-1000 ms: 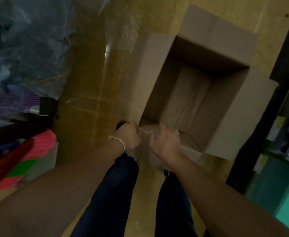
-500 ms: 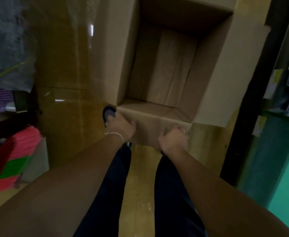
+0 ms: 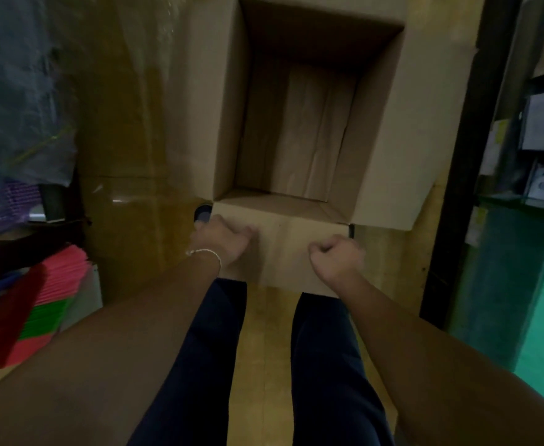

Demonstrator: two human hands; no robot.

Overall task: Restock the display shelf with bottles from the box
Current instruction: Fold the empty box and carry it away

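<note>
"Head view: what's changed in the last second?"

"The box (image 3: 418, 130) fills more of the picture now, its opening straight ahead. Both hands have dropped from its near rim to the near flap (image 3: 283, 246), which is folded out towards the legs."

"And the hands themselves?"

"The left grip (image 3: 222, 243), the one wearing the bracelet (image 3: 206, 252), is curled at the flap's left edge. The right grip (image 3: 335, 255) is balled tight at its right edge. Each seems to be holding cardboard and nothing else."

"Any bottles?"

"None that I can see. The inside shows only bare walls and the bottom flaps, so I'd judge the box empty. It stands on the floor (image 3: 264, 349), just left of the display shelf (image 3: 521, 201), whose contents are too blurred to name."

"So what does that mean for the restocking?"

"Probably that the unloading is done. With both hands on the flap, this looks like shifting or clearing the carton rather than reaching for stock."
</note>
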